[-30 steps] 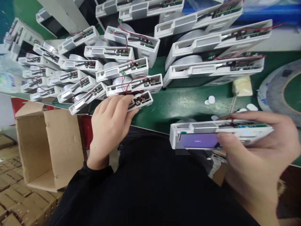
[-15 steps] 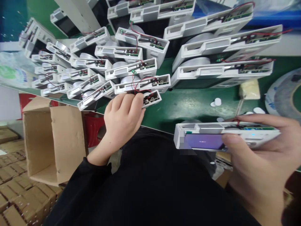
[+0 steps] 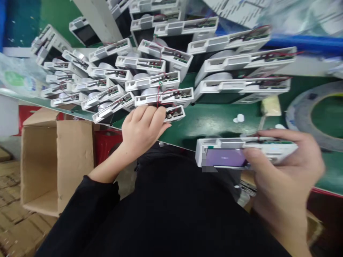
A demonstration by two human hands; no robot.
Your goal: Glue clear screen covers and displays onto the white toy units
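Note:
In my right hand (image 3: pixel 286 171) is a white electronic device (image 3: pixel 273 151) with a lit purple screen (image 3: pixel 226 157). My thumb lies on its front beside the screen, and fingers wrap its far end. The device's top is uncovered, showing circuit board and wires. My left hand (image 3: pixel 143 130) is closed over another white device (image 3: pixel 175 113) at the table's near edge, one end of which sticks out past my fingers. Red wires (image 3: pixel 158 96) loop close to these fingers. Just behind stands a similar device (image 3: pixel 184 93) with an uncovered top.
Several rows of like devices (image 3: pixel 104 73) fill the back and left of the green table (image 3: pixel 214 117). A roll of tape (image 3: pixel 297 110), a yellowish block (image 3: pixel 271 105) and small white discs (image 3: pixel 239 117) lie at right. An open cardboard box (image 3: pixel 75 160) stands left, below the table.
The camera view has shifted slightly, so the rows sit a little differently. Both hands keep their holds; the right hand and its device appear slightly further left.

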